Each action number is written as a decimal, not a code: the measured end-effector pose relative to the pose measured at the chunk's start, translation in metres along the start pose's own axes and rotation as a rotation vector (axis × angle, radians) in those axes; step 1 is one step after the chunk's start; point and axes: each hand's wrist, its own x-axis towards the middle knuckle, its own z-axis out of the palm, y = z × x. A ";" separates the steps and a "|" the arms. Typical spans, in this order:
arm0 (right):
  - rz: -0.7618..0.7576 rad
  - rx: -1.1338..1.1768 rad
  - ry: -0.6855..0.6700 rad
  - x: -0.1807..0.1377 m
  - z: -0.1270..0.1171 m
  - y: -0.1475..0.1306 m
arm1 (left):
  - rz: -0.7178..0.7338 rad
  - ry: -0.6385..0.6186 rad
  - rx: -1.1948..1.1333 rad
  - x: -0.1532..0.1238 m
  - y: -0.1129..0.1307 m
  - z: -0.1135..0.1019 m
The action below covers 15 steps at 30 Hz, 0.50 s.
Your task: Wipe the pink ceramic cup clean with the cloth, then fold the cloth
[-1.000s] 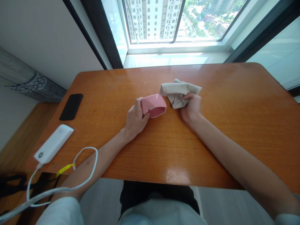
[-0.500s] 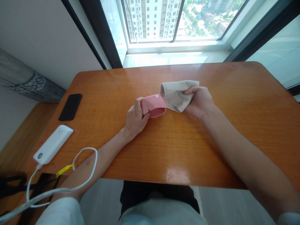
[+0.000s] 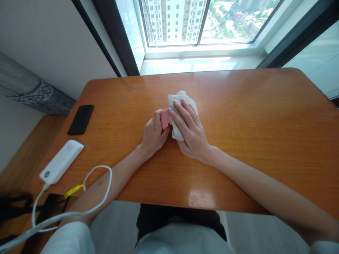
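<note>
My left hand point(image 3: 155, 135) is closed around one side of a small pink hollow object point(image 3: 165, 119) above the middle of the table. Only a narrow pink strip shows between my fingers and the cloth, so its exact kind is unclear. A light grey-white cloth point(image 3: 177, 132) is draped over the rest of the pink object. On top of the cloth lies my right hand point(image 3: 191, 132), fingers extended across it and pressing it against the object. The right thumb is mostly hidden below.
The brown wooden table point(image 3: 251, 141) has a black phone point(image 3: 81, 120) at its left. Nearer me sits a white power bank point(image 3: 62, 161) with a white cable point(image 3: 102, 201) looping over my left forearm. A yellow tag point(image 3: 74, 191) is by the cable. Beyond stands a window point(image 3: 198, 24).
My right hand has moved left with the cloth and now covers the pink object's right part with it. The left hand keeps its hold in about the same place.
</note>
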 end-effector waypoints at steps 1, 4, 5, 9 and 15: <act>-0.006 -0.004 -0.001 0.000 0.000 0.005 | 0.010 0.005 0.001 0.000 0.000 0.001; 0.081 0.034 0.075 0.002 -0.001 0.029 | 0.029 0.015 0.005 0.001 -0.002 0.004; 0.131 0.064 0.096 0.002 -0.001 0.037 | 0.033 0.018 0.005 0.001 -0.002 0.005; 0.212 0.205 0.060 0.003 0.001 0.050 | 0.042 0.037 -0.015 0.001 -0.002 0.006; -0.045 0.007 -0.024 0.004 -0.007 0.022 | 0.059 0.040 -0.035 -0.001 -0.005 0.006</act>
